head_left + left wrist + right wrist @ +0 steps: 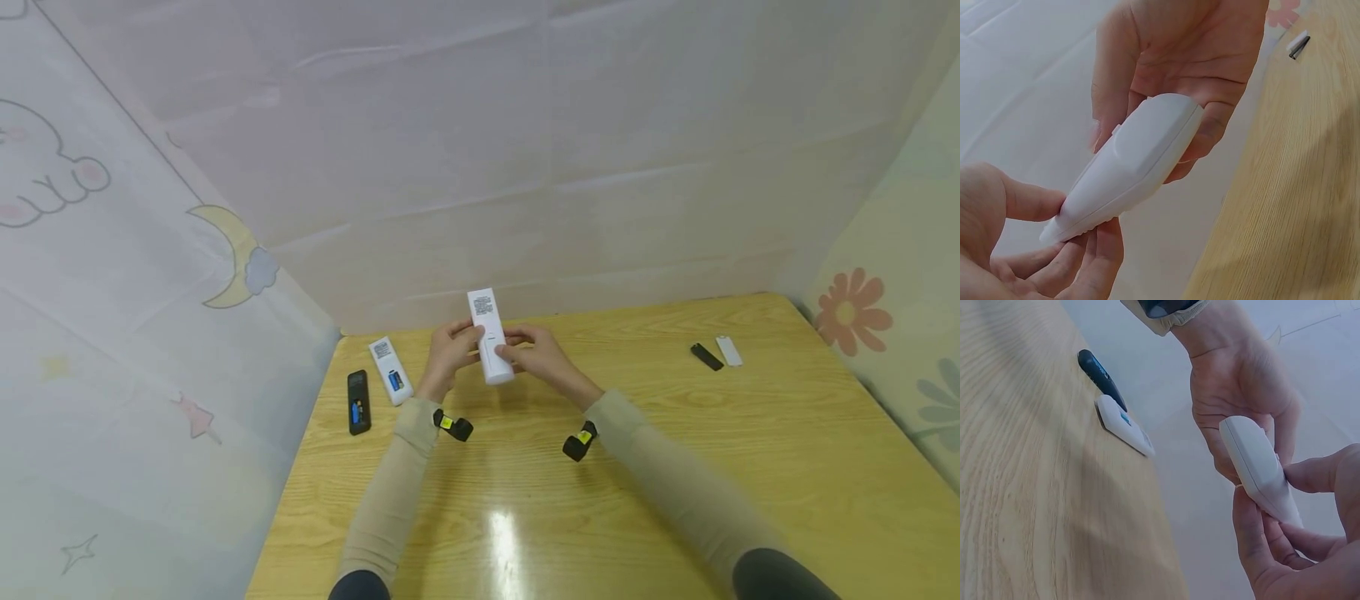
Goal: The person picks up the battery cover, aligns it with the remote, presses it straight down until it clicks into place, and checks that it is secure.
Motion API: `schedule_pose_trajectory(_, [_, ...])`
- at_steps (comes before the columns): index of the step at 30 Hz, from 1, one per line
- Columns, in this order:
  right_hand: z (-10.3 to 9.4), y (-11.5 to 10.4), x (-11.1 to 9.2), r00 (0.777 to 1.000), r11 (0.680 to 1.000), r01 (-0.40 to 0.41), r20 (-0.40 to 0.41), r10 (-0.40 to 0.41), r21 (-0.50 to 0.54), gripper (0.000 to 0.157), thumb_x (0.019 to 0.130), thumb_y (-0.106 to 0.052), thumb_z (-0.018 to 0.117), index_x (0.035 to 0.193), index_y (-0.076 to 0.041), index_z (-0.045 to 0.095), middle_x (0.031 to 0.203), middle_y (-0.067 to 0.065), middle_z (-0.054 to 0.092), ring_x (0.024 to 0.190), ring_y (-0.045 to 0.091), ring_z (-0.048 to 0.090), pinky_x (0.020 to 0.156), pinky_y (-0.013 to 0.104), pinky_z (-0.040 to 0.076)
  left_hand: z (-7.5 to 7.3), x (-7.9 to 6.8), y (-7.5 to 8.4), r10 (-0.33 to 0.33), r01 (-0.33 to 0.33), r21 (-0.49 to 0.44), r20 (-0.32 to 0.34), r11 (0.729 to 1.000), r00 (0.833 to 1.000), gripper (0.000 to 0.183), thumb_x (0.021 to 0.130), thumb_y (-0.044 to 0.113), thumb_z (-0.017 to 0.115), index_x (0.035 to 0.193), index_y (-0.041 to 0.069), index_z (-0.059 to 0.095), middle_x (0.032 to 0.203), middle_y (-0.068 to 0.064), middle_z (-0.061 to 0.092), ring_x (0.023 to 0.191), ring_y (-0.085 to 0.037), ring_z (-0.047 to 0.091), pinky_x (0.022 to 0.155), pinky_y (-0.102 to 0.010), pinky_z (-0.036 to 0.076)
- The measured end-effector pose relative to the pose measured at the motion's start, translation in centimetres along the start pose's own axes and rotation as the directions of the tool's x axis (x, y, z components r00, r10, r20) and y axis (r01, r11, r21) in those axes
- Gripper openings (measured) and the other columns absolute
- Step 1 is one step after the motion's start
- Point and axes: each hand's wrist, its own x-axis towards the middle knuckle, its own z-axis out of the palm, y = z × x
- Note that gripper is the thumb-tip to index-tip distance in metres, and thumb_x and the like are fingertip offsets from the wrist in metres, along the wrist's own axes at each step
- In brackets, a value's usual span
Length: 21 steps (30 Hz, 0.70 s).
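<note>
Both hands hold a white remote control [484, 310] above the table, its back with the printed label towards the head camera. My left hand [452, 357] grips it along the left side, thumb on the back and fingers beneath. From the right, my right hand [546, 358] pinches its lower part, with the thumb on the back near the battery cover [492, 348]. In the left wrist view the white remote [1141, 150] is seen from its rounded end, between the two hands. The remote's front is hidden.
On the left of the wooden table [637, 467] lie another white remote [382, 354] and a black remote [358, 383], both with uncovered compartments showing blue batteries. A black cover [707, 357] and a white cover [728, 351] lie at the far right. A cloth backdrop [525, 208] hangs behind.
</note>
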Motion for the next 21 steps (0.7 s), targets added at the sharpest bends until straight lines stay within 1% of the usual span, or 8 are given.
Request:
schedule_pose_trajectory(5, [0.6, 0.2, 0.1, 1.000, 1.000, 0.013, 0.002, -0.013, 0.015, 0.054, 0.102, -0.017, 0.073, 0.150, 0.001, 0.056, 0.134, 0.022, 0.063, 0.110, 0.034, 0.073, 0.087, 0.041, 0.067, -0.7, 0.2, -0.3, 0.000, 0.000, -0.016, -0.013, 1.000, 1.000, 0.051, 0.104, 0.021, 0.070, 0.148, -0.003, 0.057, 0.139, -0.023, 0.069, 0.112, -0.032, 0.073, 0.096, -0.045, 0.064])
schedule_pose_trajectory(11, [1.3, 0.4, 0.4, 1.000, 0.999, 0.018, 0.009, -0.018, 0.027, 0.052, 0.102, -0.014, 0.072, 0.149, 0.001, 0.057, 0.130, 0.021, 0.062, 0.101, 0.029, 0.073, 0.081, 0.037, 0.067, -1.3, 0.3, -0.5, -0.013, 0.012, -0.048, -0.012, 0.999, 1.000, 0.050, 0.103, 0.019, 0.071, 0.147, -0.002, 0.058, 0.139, -0.023, 0.069, 0.110, -0.029, 0.073, 0.097, -0.045, 0.064])
schedule_pose_trajectory(18, [2.0, 0.5, 0.7, 1.000, 0.999, 0.011, 0.010, -0.011, 0.039, 0.052, 0.102, -0.014, 0.072, 0.150, -0.001, 0.056, 0.131, 0.020, 0.063, 0.103, 0.031, 0.073, 0.080, 0.038, 0.067, -2.1, 0.4, -1.0, 0.000, 0.000, -0.038, -0.014, 0.999, 1.000, 0.050, 0.104, 0.019, 0.071, 0.148, -0.001, 0.058, 0.140, -0.022, 0.069, 0.115, -0.032, 0.073, 0.098, -0.045, 0.063])
schedule_pose_trajectory(21, [2.3, 0.7, 0.9, 1.000, 0.999, 0.008, 0.013, -0.008, 0.035, 0.053, 0.102, -0.014, 0.072, 0.151, 0.000, 0.055, 0.131, 0.020, 0.063, 0.103, 0.031, 0.073, 0.080, 0.037, 0.067, -2.4, 0.3, -1.2, 0.003, -0.003, -0.034, -0.007, 0.999, 1.000, 0.051, 0.103, 0.018, 0.071, 0.149, -0.001, 0.058, 0.142, -0.022, 0.067, 0.119, -0.035, 0.072, 0.100, -0.046, 0.063])
